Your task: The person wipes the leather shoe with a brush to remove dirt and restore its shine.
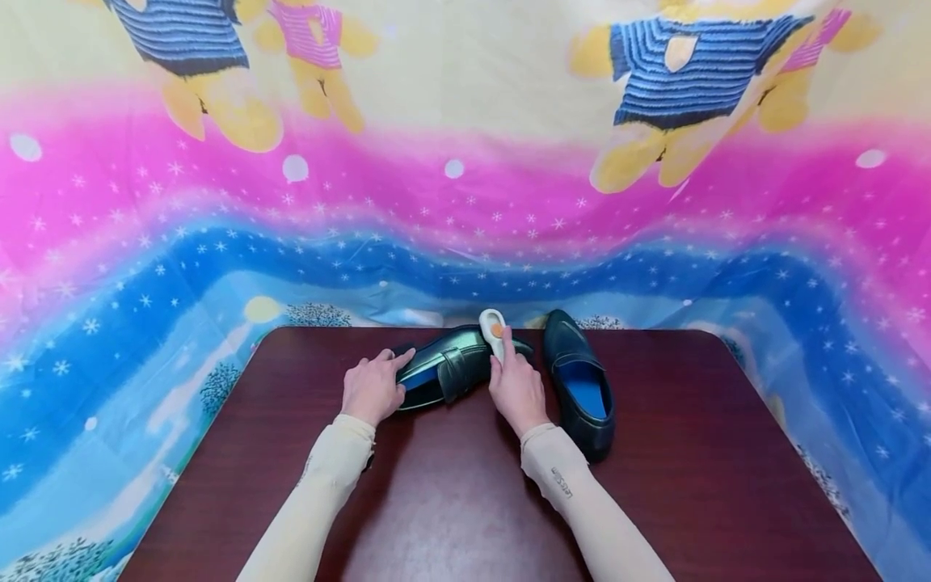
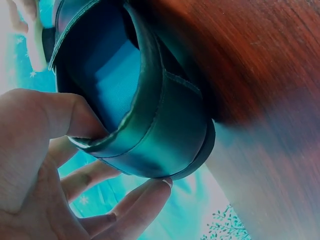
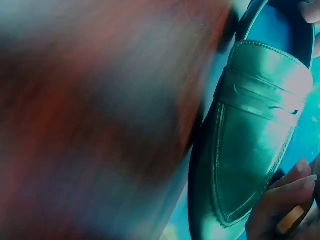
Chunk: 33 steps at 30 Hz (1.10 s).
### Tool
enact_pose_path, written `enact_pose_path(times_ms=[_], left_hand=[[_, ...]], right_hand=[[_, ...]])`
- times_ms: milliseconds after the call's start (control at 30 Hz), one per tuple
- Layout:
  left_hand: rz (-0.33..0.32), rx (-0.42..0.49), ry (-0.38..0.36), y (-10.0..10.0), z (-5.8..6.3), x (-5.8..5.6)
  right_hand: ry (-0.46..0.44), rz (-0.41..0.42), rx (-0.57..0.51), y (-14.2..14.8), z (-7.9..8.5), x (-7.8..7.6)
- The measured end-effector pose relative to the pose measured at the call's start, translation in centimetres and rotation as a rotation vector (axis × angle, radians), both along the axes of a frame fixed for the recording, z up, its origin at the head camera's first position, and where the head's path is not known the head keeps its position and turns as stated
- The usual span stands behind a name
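Observation:
My left hand (image 1: 373, 387) grips a dark, glossy loafer (image 1: 464, 368) by its heel. In the left wrist view the thumb reaches inside the heel opening, over the blue insole (image 2: 117, 82), while the other fingers lie along the outside. The toe of this loafer points right, and a strap crosses its upper. My right hand (image 1: 519, 394) holds a white-handled tool (image 1: 492, 325) with a looped end and an orange spot, beside the loafer's toe. The tool's working end is mostly hidden. A second, matching loafer (image 1: 575, 356) stands to the right of my right hand.
Below both arms spreads a dark reddish-brown table (image 1: 465, 501) with rounded far corners. A printed cloth (image 1: 451, 210) with bears and snowflakes hangs close behind the table's far edge and along its sides.

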<state>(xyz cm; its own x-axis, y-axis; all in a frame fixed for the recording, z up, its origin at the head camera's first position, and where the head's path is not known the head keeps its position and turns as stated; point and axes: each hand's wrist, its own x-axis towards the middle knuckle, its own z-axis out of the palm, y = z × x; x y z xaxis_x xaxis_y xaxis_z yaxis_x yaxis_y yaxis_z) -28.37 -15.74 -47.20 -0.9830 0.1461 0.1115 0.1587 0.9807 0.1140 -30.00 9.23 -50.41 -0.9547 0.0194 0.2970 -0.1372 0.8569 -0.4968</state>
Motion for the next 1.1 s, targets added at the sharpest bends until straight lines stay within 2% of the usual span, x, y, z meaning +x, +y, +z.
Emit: enact_pose_path(times_ms=[200, 333, 433, 567, 667, 767, 933, 1100], left_hand=[[0.004, 0.016, -0.012, -0.1, 0.2, -0.3], [0.010, 0.008, -0.035, -0.2, 0.3, -0.4], [0.013, 0.005, -0.032, -0.2, 0.4, -0.6], [0.022, -0.003, -0.011, 0.0, 0.4, -1.1], [0.029, -0.015, -0.014, 0.2, 0.4, -1.3], [0.019, -0.021, -0.026, 0.4, 0.2, -1.4], [0.018, -0.023, -0.022, 0.4, 0.0, -1.4], [0.032, -0.024, -0.004, 0.3, 0.4, -1.7]], right_hand=[[-0.097, -0.114, -0.076, 1.6, -0.2, 1.1], [-0.133, -0.137, -0.091, 2.2, -0.1, 1.5], [-0.115, -0.119, -0.087, 2.1, 0.6, 1.5], [-0.081, -0.013, -0.074, 1.4, 1.8, 1.3], [-0.099, 0.085, -0.072, 0.5, 2.1, 1.3], [-0.137, 0.133, -0.071, -0.3, 1.9, 1.2], [-0.144, 0.118, -0.036, -0.7, 1.0, 1.0], [-0.124, 0.024, -0.029, -0.2, 0.4, 0.9]])
